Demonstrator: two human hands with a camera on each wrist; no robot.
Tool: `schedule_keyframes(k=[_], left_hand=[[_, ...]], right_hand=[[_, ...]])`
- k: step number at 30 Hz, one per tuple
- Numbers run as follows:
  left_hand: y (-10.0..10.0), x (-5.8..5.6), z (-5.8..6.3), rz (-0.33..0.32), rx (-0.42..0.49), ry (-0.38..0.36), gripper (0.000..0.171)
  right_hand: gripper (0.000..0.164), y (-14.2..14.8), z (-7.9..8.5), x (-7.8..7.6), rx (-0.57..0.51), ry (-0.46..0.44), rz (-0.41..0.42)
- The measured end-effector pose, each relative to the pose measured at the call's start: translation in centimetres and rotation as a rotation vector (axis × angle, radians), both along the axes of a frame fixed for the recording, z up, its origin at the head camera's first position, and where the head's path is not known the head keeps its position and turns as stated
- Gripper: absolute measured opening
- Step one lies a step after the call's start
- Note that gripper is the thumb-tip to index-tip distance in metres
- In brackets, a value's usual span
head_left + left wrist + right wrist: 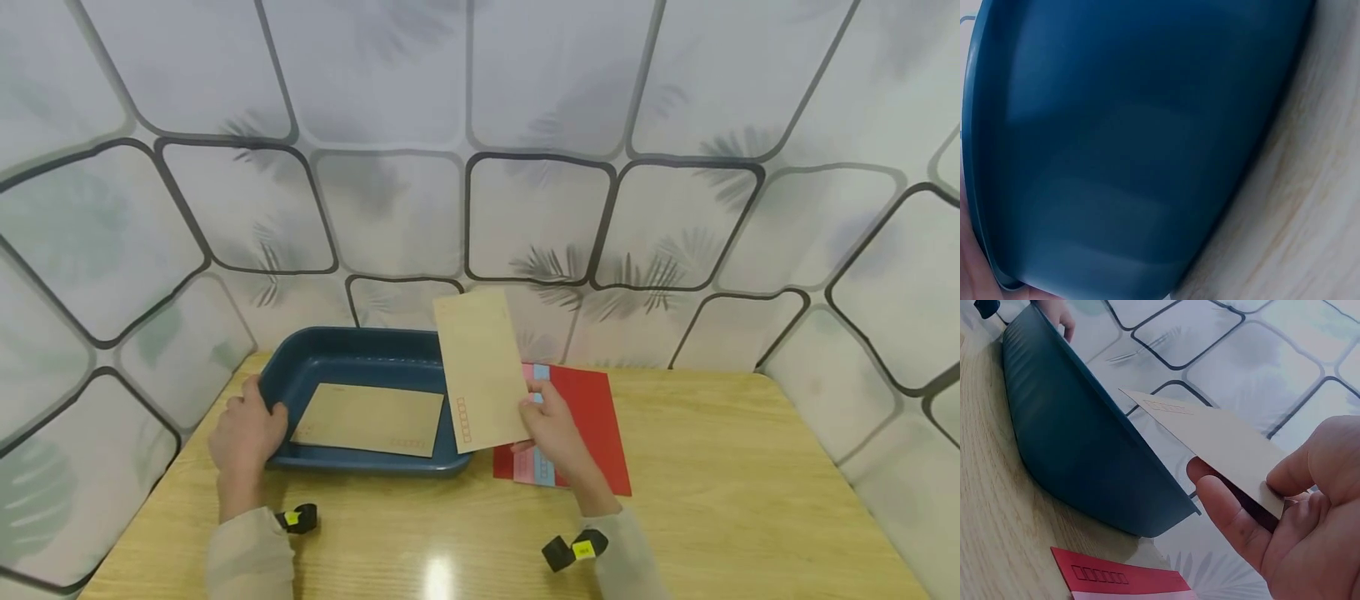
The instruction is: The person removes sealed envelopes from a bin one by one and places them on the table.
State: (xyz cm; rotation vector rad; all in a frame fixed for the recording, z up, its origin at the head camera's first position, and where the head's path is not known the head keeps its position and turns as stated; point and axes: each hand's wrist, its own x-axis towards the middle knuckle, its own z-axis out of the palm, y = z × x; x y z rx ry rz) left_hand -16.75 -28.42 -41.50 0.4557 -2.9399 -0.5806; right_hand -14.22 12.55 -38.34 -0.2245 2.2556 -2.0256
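Observation:
My left hand [246, 425] grips the left rim of a dark blue tray [360, 467]; the left wrist view is mostly filled by the tray's outer wall [1116, 150]. Inside the tray lies a tan envelope [367, 419], flat and lengthwise. My right hand [557, 427] pinches a second tan envelope [482, 367] by its lower right edge, holding it raised and tilted over the tray's right end. Seen from the right wrist, the thumb is on one face of this envelope [1229, 447] and fingers are behind it.
Right of the tray, partly behind my right hand, lie a red envelope [592, 417], a light blue envelope [542, 471] and a pink envelope [523, 468], overlapping on the wooden table [720, 483]. A patterned cloth wall [540, 217] rises behind the table and at both sides.

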Motion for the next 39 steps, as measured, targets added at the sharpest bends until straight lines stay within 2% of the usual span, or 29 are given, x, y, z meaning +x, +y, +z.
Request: schedule_keyframes(k=[6, 15, 19, 24, 32, 39], left_hand=[[0.0, 0.2, 0.1, 0.001, 0.009, -0.002, 0.064], [-0.1, 0.1, 0.2, -0.002, 0.001, 0.001, 0.065], [0.0, 0.1, 0.2, -0.005, -0.001, 0.002, 0.065], [0.1, 0.1, 0.1, 0.001, 0.004, -0.001, 0.065], [0.2, 0.1, 0.0, 0.009, 0.013, -0.005, 0.065], [0.2, 0.1, 0.1, 0.007, 0.013, -0.004, 0.065]], right_hand=[[0.024, 1.0, -1.8, -0.9, -0.038, -0.021, -0.027], [0.026, 4.1, -3.3, -0.8, -0.023, -0.061, -0.028], [0.027, 5.4, -3.4, -0.8, -0.069, -0.063, -0.017], [0.029, 6.8, -3.2, -0.9, -0.068, -0.06, -0.008], [0.038, 9.8, -2.9, -1.0, 0.003, -0.028, 0.085], [0.038, 11.8, -2.8, -1.0, 0.04, -0.036, 0.059]])
